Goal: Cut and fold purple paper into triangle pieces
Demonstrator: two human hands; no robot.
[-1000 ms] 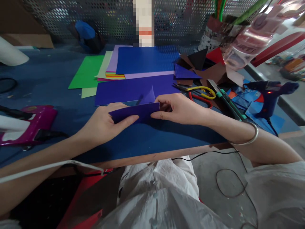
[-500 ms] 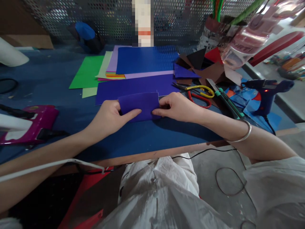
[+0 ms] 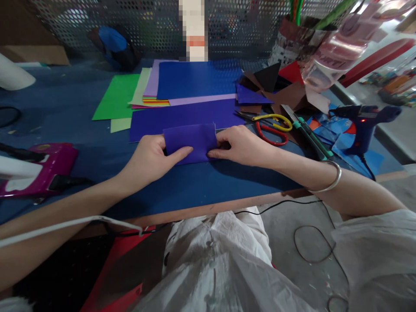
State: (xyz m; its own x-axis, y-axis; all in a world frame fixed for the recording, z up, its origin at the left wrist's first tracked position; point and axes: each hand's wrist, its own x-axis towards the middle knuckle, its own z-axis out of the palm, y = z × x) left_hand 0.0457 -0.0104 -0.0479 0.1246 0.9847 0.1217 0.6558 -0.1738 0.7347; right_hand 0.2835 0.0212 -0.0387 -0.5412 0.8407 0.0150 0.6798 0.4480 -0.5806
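Between my two hands is a folded piece of purple paper (image 3: 195, 141), held above the front part of the blue tabletop. My left hand (image 3: 152, 156) grips its left end, thumb flat on the near face and fingers hidden behind. At the right edge, my right hand (image 3: 238, 145) pinches the paper between thumb and fingers. Just behind lies a larger purple sheet (image 3: 156, 119), partly covered by the held piece. Scissors (image 3: 274, 128) with yellow and red handles rest right of my right hand, beside a green utility knife (image 3: 307, 132).
A blue glue gun (image 3: 362, 125) with a red light stands at the right, among blue scraps. Stacked coloured sheets (image 3: 198, 80) lie at the back, with brown offcuts (image 3: 286, 102) and a pink bottle (image 3: 338, 52) to their right. A magenta power strip (image 3: 61, 158) sits at the left.
Both hands keep their hold on the folded purple paper, which tilts very slightly. The whole view has shifted a little; nothing has been let go.
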